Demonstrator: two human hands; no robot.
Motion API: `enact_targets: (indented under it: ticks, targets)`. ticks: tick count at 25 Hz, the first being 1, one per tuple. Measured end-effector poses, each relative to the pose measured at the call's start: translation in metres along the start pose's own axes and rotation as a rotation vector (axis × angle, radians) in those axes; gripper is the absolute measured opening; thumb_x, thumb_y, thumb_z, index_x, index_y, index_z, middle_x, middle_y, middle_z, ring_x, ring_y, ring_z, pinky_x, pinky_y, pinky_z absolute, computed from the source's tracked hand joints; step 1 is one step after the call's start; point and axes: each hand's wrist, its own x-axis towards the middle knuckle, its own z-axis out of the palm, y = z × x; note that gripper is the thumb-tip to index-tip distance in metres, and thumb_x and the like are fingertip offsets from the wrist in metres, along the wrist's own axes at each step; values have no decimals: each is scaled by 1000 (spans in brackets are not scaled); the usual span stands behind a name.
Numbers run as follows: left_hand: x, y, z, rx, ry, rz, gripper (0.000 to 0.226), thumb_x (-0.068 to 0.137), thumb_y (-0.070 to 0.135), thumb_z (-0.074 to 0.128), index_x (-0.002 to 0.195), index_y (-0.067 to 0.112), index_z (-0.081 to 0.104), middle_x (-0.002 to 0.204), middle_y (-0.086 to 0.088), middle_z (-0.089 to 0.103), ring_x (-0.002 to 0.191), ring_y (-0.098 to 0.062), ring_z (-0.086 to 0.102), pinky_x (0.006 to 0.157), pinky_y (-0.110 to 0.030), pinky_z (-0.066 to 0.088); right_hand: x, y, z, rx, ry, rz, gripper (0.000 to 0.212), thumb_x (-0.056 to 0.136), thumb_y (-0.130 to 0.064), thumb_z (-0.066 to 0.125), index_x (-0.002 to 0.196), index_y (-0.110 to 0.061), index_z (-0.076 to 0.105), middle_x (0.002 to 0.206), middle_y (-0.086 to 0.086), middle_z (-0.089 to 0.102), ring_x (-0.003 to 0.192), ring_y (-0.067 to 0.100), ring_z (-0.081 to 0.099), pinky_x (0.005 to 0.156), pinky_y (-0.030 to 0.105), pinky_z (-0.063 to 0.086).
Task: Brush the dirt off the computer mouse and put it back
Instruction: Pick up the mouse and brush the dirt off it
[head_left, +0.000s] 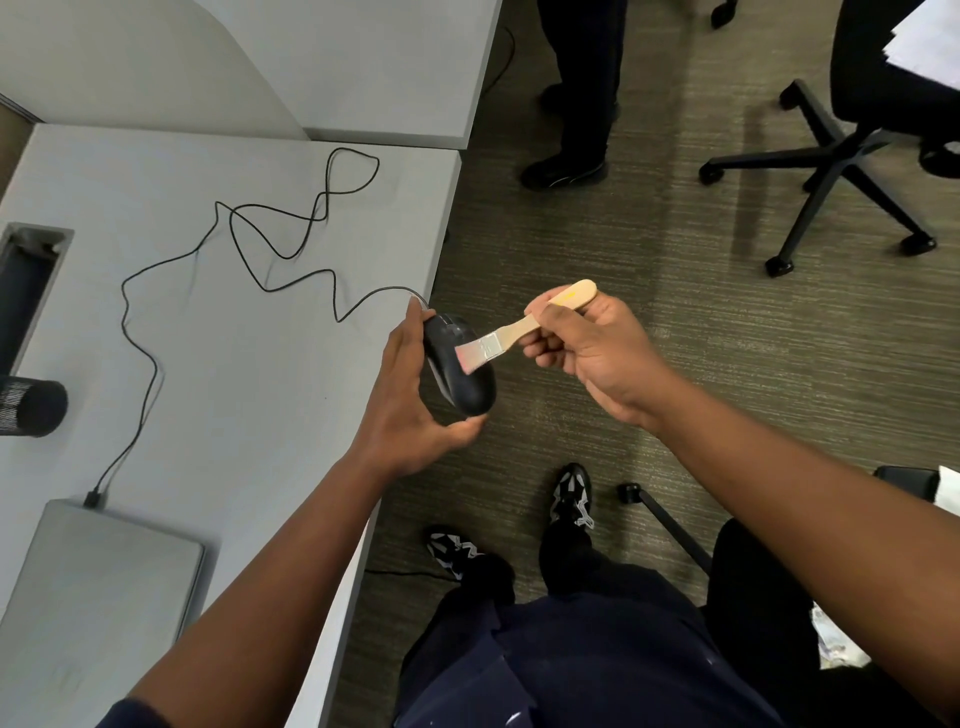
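My left hand (402, 395) grips a black wired computer mouse (460, 376), held in the air just past the right edge of the grey desk (234, 338). Its thin black cable (249, 249) loops across the desk to a closed grey laptop (88, 597). My right hand (587, 348) holds a small paintbrush (519, 327) by its pale wooden handle. The brush's bristles touch the top of the mouse near its front.
A dark mesh cup (31, 408) stands at the desk's left edge, near a cable slot (26, 275). Over the carpet stand another person's legs (576, 104) and an office chair base (826, 171). My own feet (519, 514) are below.
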Motion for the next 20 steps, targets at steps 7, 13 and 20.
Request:
enact_targets:
  ticks: [7,13,20]
  targets:
    - [-4,5,-1,-4,-41,-1,144,66,46,93,171,24,-2,169,9,22,156,-10,27,123,-24,32,0,2,-7,-162,96,-124,9,103,-12,63,100,-13,71,79,1,76,74,10,69,67,22,55]
    - [-4,6,0,16,-55,-8,143,65,49,93,171,27,0,163,19,22,147,16,19,115,-3,26,-6,1,10,-231,56,-270,7,104,-15,64,103,-18,71,87,6,76,79,19,72,70,32,58]
    - [-5,4,-2,38,-44,-4,142,64,55,92,169,35,-1,163,21,21,148,3,24,111,-6,28,-12,-6,4,-673,-113,-407,15,100,-19,61,90,-12,70,60,-14,61,50,4,50,48,21,37]
